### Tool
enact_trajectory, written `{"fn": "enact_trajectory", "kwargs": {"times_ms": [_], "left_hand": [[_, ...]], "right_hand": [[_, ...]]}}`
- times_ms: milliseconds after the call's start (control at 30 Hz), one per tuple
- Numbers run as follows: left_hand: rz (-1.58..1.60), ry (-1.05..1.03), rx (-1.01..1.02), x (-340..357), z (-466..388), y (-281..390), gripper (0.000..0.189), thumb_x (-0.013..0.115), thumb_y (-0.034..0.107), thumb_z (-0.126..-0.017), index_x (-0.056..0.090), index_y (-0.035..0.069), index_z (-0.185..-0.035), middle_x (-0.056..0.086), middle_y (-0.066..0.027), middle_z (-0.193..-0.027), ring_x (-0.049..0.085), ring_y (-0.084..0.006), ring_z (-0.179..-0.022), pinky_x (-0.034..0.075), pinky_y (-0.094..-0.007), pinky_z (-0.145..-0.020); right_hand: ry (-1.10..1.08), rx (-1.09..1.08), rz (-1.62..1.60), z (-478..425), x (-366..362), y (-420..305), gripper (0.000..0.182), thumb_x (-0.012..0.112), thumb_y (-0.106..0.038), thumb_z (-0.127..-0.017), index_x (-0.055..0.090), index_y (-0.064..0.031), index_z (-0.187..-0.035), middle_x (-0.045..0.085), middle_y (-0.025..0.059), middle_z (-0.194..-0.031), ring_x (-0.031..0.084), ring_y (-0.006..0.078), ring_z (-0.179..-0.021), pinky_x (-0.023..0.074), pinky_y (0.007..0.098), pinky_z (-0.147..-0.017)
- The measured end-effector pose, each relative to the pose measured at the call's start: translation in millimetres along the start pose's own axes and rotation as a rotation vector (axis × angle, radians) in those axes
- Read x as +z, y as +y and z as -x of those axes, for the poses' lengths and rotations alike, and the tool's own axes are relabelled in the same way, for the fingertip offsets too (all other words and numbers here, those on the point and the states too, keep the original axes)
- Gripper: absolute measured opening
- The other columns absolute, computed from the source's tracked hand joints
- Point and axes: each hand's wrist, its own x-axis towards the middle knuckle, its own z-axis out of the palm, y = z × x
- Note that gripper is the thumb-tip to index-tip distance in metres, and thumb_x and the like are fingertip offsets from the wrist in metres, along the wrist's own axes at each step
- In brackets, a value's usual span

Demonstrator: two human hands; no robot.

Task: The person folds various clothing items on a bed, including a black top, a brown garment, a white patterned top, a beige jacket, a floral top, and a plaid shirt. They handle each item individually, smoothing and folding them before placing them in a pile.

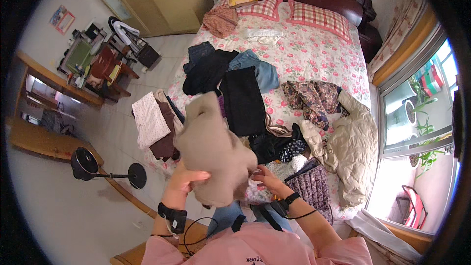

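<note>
A beige garment (217,151), blurred and loosely bunched, hangs in front of me above the bed's near edge. My left hand (186,176) grips its lower left side, thumb across the cloth. Beside its right edge is my right hand (268,181), fingers apart; whether the fingertips touch the fabric is unclear. Just beyond the garment lies a folded black garment (243,101). A stack at the left bed edge has a white dotted garment (150,114) over a dark brown one (163,147). A black garment with white dots (293,150) lies beyond my right hand.
The bed's floral sheet (312,55) also bears blue jeans (257,68), a patterned garment (312,97), a beige puffy jacket (353,147) and a purple quilted garment (311,187). A black floor lamp (86,163) stands left. Windows (415,117) line the right side. Cables hang from both my wrists.
</note>
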Motion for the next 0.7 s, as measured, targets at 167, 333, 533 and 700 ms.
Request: {"fn": "enact_trajectory", "kwargs": {"times_ms": [167, 333, 533, 700], "left_hand": [[-0.950, -0.651, -0.021, 58, -33, -50, 0.065, 0.075, 0.020, -0.078, 0.051, 0.002, -0.135, 0.061, -0.0218, -0.129, 0.060, -0.0371, -0.116, 0.046, -0.0443, -0.102], [-1.318, -0.772, 0.096, 27, -23, -184, 0.068, 0.072, 0.024, -0.083, 0.044, 0.007, -0.143, 0.055, -0.0196, -0.136, 0.051, -0.0337, -0.127, 0.036, -0.0501, -0.107], [-1.567, -0.865, -0.421, -52, -69, -264, 0.045, 0.068, 0.024, -0.082, 0.062, 0.009, -0.124, 0.065, -0.0168, -0.121, 0.062, -0.0340, -0.112, 0.050, -0.0469, -0.090], [-1.494, -0.558, -0.538, -112, -100, -322, 0.041, 0.065, 0.020, -0.083, 0.064, 0.008, -0.122, 0.068, -0.0170, -0.115, 0.064, -0.0367, -0.104, 0.051, -0.0467, -0.088]], "right_hand": [[-0.125, -0.037, 0.157, -17, -66, 84, 0.053, 0.073, -0.025, -0.087, 0.055, -0.0105, -0.134, 0.066, 0.0092, -0.115, 0.063, 0.0193, -0.099, 0.0551, 0.0330, -0.076], [0.167, 0.312, 0.629, 42, -110, 100, 0.059, 0.077, -0.031, -0.077, 0.061, -0.0044, -0.127, 0.068, 0.0191, -0.108, 0.068, 0.0299, -0.084, 0.0564, 0.0418, -0.070], [0.102, -0.174, 1.417, 77, -226, 237, 0.032, 0.071, -0.019, -0.072, 0.068, -0.0024, -0.100, 0.068, 0.0174, -0.092, 0.068, 0.0359, -0.083, 0.0553, 0.0453, -0.069], [0.426, -0.041, 1.090, 52, -185, 174, 0.039, 0.070, -0.018, -0.073, 0.066, -0.0103, -0.111, 0.061, 0.0143, -0.117, 0.059, 0.0357, -0.108, 0.0503, 0.0434, -0.090]]}}
